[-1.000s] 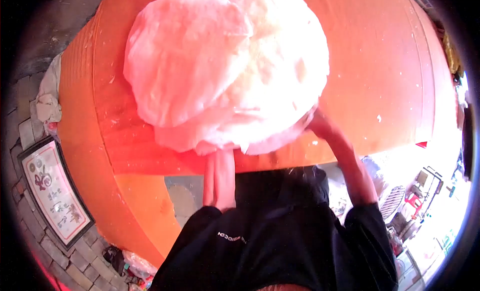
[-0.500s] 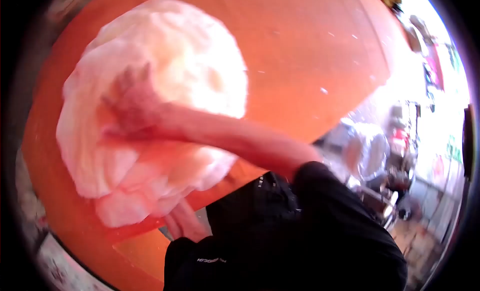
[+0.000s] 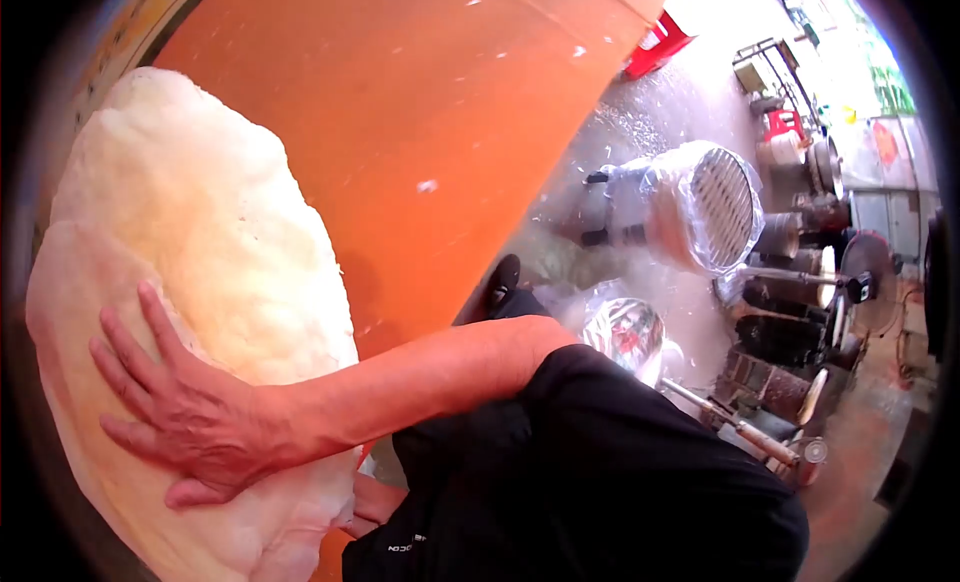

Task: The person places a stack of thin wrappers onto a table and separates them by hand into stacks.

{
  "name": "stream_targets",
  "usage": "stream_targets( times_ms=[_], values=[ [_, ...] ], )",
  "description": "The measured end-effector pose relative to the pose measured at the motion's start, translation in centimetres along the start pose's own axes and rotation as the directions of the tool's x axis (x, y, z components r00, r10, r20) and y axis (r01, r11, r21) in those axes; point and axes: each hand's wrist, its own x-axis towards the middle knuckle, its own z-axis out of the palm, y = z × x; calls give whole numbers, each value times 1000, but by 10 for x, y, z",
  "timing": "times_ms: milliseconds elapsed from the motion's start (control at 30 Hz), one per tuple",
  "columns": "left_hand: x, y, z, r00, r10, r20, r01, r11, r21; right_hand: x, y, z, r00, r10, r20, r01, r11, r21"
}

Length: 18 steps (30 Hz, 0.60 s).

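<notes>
A large, pale, floury slab of dough (image 3: 230, 232), folded over itself along its left side, lies on the orange tabletop (image 3: 450, 112). My right hand (image 3: 195, 412) rests palm down on its near part, fingers spread, pressing the surface. Lower down, my left hand (image 3: 375, 504) shows only in part at the dough's near edge. Its fingers are hidden by the dough, so I cannot tell how they are bent. Black sleeves cover the upper part of my right arm and my left forearm.
Right of the table, a plastic-wrapped round stand with a slatted top (image 3: 722, 207) is on the floor. A red stool (image 3: 657, 47) stands past the table edge. Metal pots, rods and a fan (image 3: 868, 282) crowd the far right. White flour specks dot the tabletop.
The view has swung, so the dough now appears further left and longer, and more floor shows. My right hand, blurred before, now lies flat and sharp on the dough's nearer part.
</notes>
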Motion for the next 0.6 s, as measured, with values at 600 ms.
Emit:
stream_targets(
  times_ms=[600],
  values=[
    [-24,-12,369,889,-33,457,-145,926,349,-74,167,-426,923,284,-258,-382,736,-558]
  ],
)
